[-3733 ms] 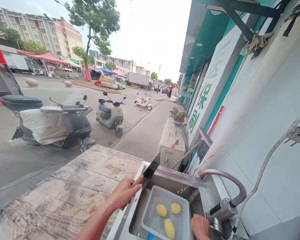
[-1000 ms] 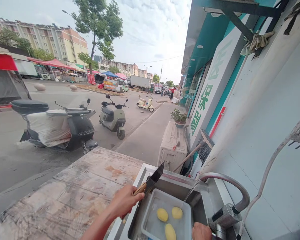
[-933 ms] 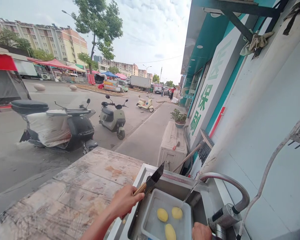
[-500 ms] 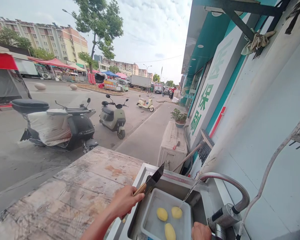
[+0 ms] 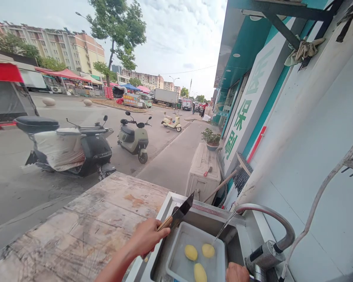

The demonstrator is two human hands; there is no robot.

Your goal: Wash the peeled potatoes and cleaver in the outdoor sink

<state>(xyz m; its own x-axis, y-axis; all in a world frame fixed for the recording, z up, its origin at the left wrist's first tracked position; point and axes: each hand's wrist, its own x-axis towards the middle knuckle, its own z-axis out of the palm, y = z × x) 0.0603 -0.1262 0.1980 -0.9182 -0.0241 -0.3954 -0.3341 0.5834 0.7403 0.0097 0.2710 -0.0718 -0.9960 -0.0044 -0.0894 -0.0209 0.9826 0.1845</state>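
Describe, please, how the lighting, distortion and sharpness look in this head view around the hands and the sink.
Head view: soft overcast daylight, no hard shadows; the sky is bright but keeps its clouds; the wide lens tilts and stretches the wall at right; the left hand and knife are sharp; the right hand is cut by the bottom edge; the potatoes show clearly, without glare.

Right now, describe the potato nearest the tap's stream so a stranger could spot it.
Find the steel sink at the table's right end; a grey tub sits in it with three potatoes. The one wanted is the potato at the far right, where the tap's stream comes down; the other two lie left and nearer.
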